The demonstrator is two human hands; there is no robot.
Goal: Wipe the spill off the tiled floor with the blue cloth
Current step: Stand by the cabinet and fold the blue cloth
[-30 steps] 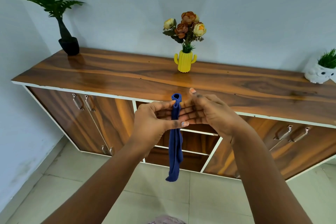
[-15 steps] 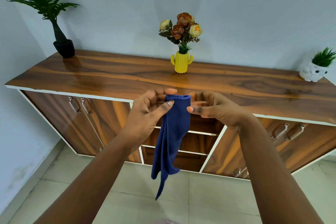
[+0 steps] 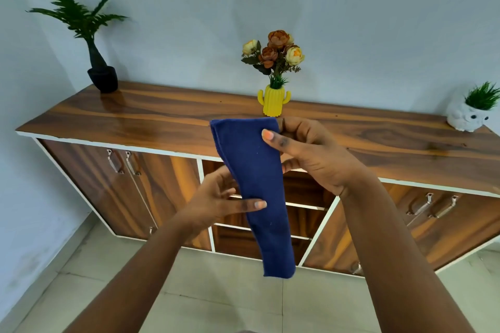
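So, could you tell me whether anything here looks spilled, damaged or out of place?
No spill shows on the visible part of the tiled floor. The wall at lower left looks scuffed and stained near the floor. The blue cloth hangs folded between the left hand and right hand. Nothing on the sideboard looks askew.

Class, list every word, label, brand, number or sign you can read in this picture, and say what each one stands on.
None: no readable text shows on the blue cloth, the yellow cactus vase, the white owl pot, the black pot or the wooden sideboard.
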